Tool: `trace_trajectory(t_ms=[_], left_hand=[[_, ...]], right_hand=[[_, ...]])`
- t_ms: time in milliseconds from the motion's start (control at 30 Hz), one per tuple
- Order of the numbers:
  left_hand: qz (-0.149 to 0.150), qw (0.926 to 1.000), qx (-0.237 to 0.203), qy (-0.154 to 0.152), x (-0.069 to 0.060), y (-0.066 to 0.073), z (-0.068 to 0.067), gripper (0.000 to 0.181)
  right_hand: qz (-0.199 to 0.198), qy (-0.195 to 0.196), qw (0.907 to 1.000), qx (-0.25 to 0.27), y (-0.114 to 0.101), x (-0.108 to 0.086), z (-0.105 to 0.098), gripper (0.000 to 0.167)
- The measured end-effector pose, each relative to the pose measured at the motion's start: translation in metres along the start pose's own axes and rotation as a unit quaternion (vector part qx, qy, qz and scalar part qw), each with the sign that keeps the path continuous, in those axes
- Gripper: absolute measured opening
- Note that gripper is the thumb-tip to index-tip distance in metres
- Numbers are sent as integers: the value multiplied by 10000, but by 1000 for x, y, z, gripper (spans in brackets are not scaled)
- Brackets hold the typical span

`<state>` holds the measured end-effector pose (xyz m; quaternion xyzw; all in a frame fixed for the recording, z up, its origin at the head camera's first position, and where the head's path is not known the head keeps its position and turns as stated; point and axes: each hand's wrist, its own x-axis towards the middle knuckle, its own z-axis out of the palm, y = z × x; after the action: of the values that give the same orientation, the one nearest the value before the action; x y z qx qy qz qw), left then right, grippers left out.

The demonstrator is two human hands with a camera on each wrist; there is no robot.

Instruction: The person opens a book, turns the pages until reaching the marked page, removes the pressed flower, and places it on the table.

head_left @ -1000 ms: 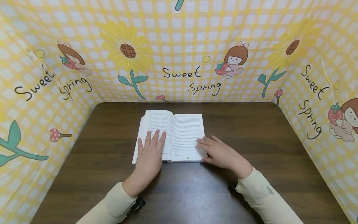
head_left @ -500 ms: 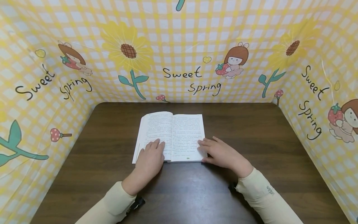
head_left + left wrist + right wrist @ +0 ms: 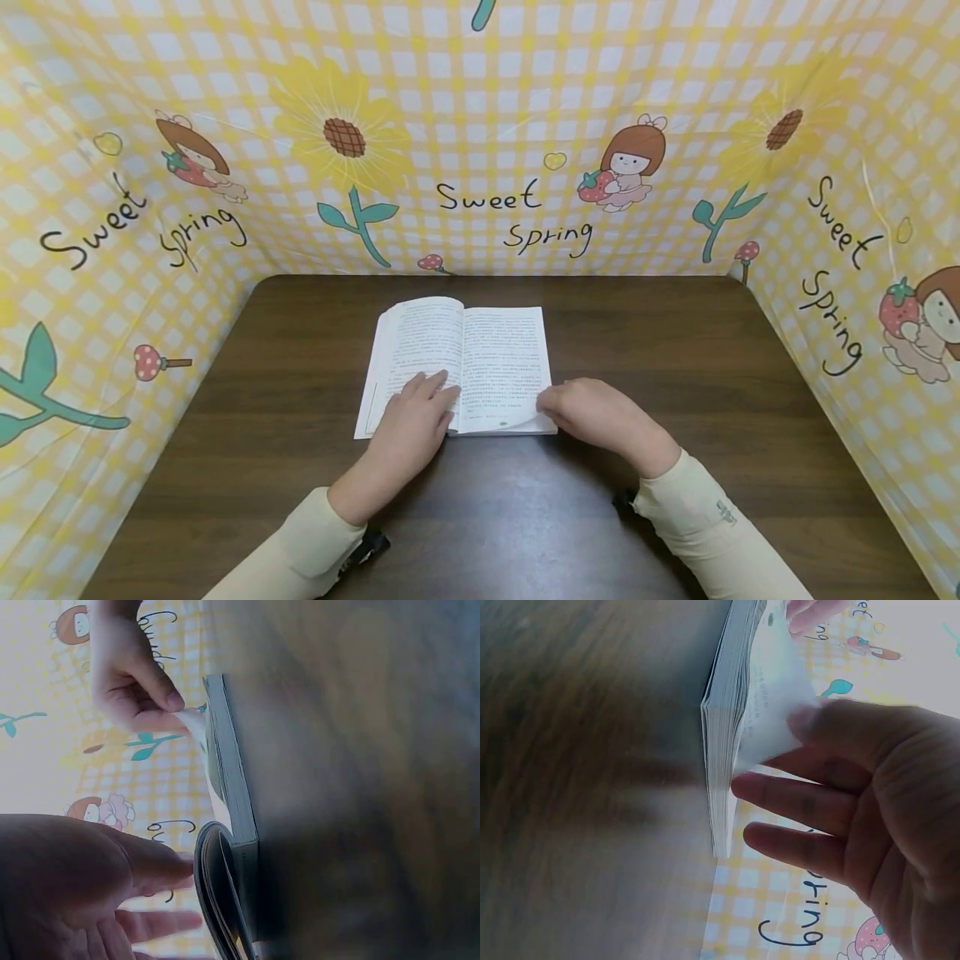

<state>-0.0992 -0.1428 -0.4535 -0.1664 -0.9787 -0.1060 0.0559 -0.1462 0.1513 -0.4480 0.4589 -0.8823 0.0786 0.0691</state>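
Note:
An open book (image 3: 498, 350) with printed white pages lies on the brown table. My left hand (image 3: 415, 421) rests on the lower part of its left page, fingers extended toward the spine. At the lower right corner, my right hand (image 3: 603, 421) pinches a page (image 3: 776, 712) between thumb and forefinger. That corner is lifted off the pages below, as the right wrist view shows. In the left wrist view the book's thick page block (image 3: 229, 761) appears edge-on, and the left-hand pages curve up beside my left fingers.
The dark wooden table (image 3: 675, 333) extends around the book on all sides. Yellow checked cloth (image 3: 480, 108) with printed flowers and lettering hangs behind it and along both sides. Black straps (image 3: 365, 552) show under the sleeves.
My right fingers have curled in from lying on the page edge and now lift its corner. My left hand drew back with bent fingers, then slid right toward the spine.

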Motion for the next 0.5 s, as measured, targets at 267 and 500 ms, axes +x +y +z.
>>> trace_trajectory(t_ms=[267, 500], left_hand=[[256, 9989, -110, -389, -1, 5, 1, 31], [32, 9978, -337, -576, -2, 6, 5, 38]], right_hand=[[-137, 863, 9955, -378, 1, -1, -2, 22], [-354, 1555, 9853, -615, -5, 4, -10, 20]])
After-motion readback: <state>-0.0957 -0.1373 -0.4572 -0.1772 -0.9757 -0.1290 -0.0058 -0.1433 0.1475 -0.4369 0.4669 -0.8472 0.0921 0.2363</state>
